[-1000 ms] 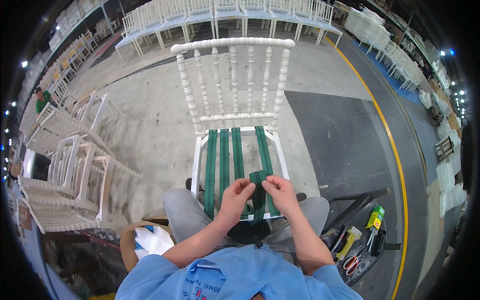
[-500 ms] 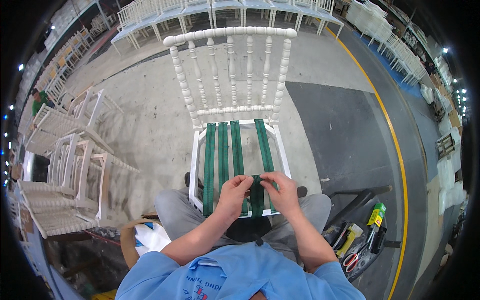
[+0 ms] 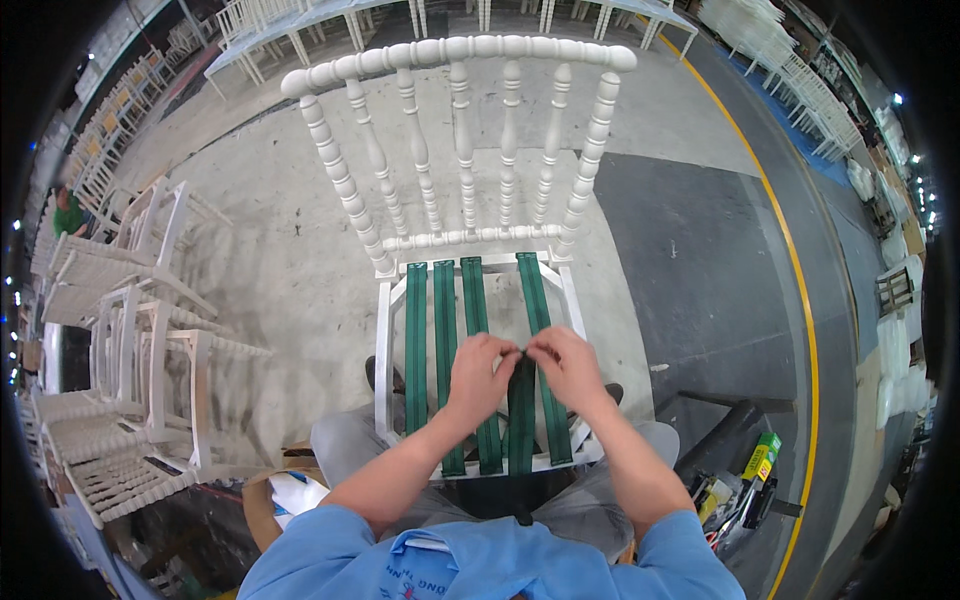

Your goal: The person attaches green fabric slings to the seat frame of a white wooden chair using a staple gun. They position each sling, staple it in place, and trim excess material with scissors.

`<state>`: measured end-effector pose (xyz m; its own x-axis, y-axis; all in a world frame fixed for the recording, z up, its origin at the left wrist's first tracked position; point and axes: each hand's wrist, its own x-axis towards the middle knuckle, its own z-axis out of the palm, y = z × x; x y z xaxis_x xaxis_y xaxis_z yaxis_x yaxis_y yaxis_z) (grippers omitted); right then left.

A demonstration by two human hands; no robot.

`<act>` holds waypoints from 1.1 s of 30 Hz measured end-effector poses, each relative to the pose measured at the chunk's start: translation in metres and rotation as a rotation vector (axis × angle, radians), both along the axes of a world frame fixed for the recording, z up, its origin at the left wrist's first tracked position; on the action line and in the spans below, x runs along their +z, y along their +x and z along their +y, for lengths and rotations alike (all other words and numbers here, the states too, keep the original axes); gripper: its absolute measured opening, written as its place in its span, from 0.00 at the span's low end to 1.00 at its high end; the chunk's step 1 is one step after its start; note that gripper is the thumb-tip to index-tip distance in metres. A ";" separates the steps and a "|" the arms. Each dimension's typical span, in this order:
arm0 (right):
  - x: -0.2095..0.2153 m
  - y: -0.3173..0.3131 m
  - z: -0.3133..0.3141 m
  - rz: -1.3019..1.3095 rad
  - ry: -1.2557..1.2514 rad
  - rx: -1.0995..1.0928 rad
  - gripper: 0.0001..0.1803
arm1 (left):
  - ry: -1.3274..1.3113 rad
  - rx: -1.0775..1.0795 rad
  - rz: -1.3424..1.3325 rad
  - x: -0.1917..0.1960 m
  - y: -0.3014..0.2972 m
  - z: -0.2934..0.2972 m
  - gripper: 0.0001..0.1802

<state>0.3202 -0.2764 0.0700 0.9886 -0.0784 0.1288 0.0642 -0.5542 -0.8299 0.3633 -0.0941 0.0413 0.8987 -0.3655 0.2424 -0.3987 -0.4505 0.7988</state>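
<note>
A white wooden chair (image 3: 385, 345) with a turned-spindle back (image 3: 462, 140) stands before me, its seat frame open. Several green webbing straps (image 3: 445, 330) run from the back of the seat frame to the front. Another green webbing strap (image 3: 521, 425) rises from the front rail, its upper end pinched between my hands. My left hand (image 3: 480, 375) closes on that end from the left. Just opposite, my right hand (image 3: 568, 368) pinches it, fingertips almost touching the left's. Both hands are above the seat, and the fingers partly hide the strap's end.
On my right, a tray of tools (image 3: 735, 510) holds a green-and-yellow box (image 3: 762, 455). White chairs (image 3: 150, 390) are stacked on my left, with a person in green (image 3: 68, 212) beyond. A row of white chairs (image 3: 300, 30) stands at the back; a yellow line (image 3: 790, 260) crosses the floor.
The chair back looks larger and closer now. My hands still hold the strap, with their fingertips closer together and more of the strap showing stretched below them.
</note>
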 end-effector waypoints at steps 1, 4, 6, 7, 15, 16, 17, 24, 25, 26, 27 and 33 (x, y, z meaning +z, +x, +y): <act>-0.018 0.024 -0.008 0.000 -0.032 -0.005 0.05 | 0.005 0.010 0.048 -0.012 0.017 -0.009 0.07; -0.073 0.104 -0.019 0.025 -0.088 -0.086 0.05 | -0.007 0.146 0.214 -0.046 0.074 -0.030 0.10; -0.103 0.142 -0.041 0.015 -0.178 -0.157 0.04 | 0.063 0.120 0.110 -0.061 0.090 -0.045 0.12; -0.110 0.161 -0.037 0.008 -0.200 -0.165 0.04 | 0.119 0.135 0.056 -0.068 0.098 -0.041 0.14; -0.143 0.216 -0.019 0.154 -0.271 -0.240 0.06 | 0.440 0.027 -0.174 -0.100 0.117 -0.038 0.28; -0.143 0.217 -0.019 0.159 -0.262 -0.231 0.07 | 0.472 0.010 -0.172 -0.102 0.121 -0.039 0.30; -0.144 0.217 -0.020 0.165 -0.254 -0.224 0.07 | 0.494 0.003 -0.166 -0.104 0.124 -0.040 0.31; -0.117 0.187 -0.039 0.101 -0.038 -0.274 0.15 | 0.607 -0.029 -0.120 -0.107 0.125 -0.058 0.36; -0.111 0.164 -0.046 0.050 0.046 -0.275 0.16 | 0.623 -0.032 -0.105 -0.108 0.125 -0.058 0.36; -0.103 0.136 -0.059 0.065 0.094 -0.323 0.16 | 0.639 -0.030 -0.094 -0.107 0.125 -0.058 0.36; -0.095 0.101 -0.073 0.081 0.145 -0.365 0.16 | 0.659 -0.024 -0.081 -0.107 0.124 -0.055 0.36; -0.029 -0.236 -0.199 0.140 -0.291 -1.036 0.06 | 0.677 -0.015 -0.037 -0.096 0.120 -0.063 0.37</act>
